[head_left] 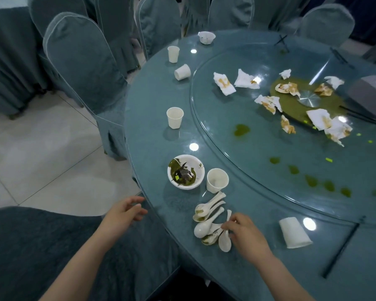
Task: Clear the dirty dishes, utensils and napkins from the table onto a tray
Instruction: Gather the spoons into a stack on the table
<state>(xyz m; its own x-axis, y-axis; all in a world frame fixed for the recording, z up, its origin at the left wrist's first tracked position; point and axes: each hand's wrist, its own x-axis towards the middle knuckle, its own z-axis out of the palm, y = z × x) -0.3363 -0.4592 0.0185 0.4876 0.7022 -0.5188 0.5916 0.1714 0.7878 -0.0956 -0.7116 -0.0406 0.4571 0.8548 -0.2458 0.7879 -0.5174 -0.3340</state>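
White ceramic spoons (211, 222) lie heaped near the tabletop's (152, 135) front edge, and the right hand (245, 233) rests on the heap, its fingers (227, 226) curled onto one spoon. Just behind stand a dirty bowl (186, 172) and a paper cup (217, 180). The left hand (124, 211) hovers off the edge, fingers loosely released.
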